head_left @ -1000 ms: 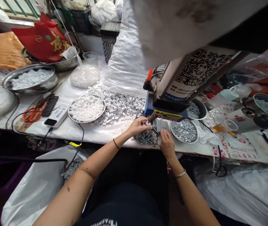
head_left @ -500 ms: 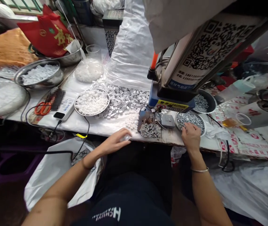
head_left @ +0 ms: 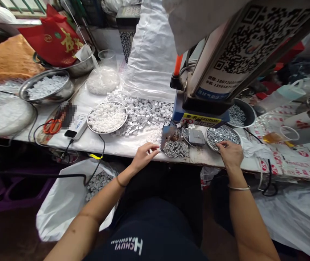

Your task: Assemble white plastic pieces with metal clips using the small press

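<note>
My left hand (head_left: 144, 156) is at the table's front edge, thumb and fingertips drawn together beside a small heap of white plastic bits (head_left: 155, 135). Whatever lies between its fingertips is too small to make out. Just right of it, a pile of small metal springs or screws (head_left: 176, 149) lies at the press's base plate (head_left: 166, 135). My right hand (head_left: 231, 154) reaches over the near rim of a round dish of metal pins (head_left: 222, 135), its thumb and forefinger pinched at the pins. A grey metal block (head_left: 196, 137) sits between the hands, below the blue press head (head_left: 201, 117).
Loose white-grey square plastic pieces (head_left: 146, 114) cover the table behind. A bowl of white beads (head_left: 107, 116), a power strip (head_left: 78, 127) and orange-handled scissors (head_left: 52, 126) are to the left. A dark bowl of pins (head_left: 238, 115) and a cup of yellow liquid (head_left: 280, 137) stand right.
My left hand has moved right and slightly up, its fingers closing closer together. My right hand has shifted right at the pin dish and now pinches at its near side. The view has shifted slightly.
</note>
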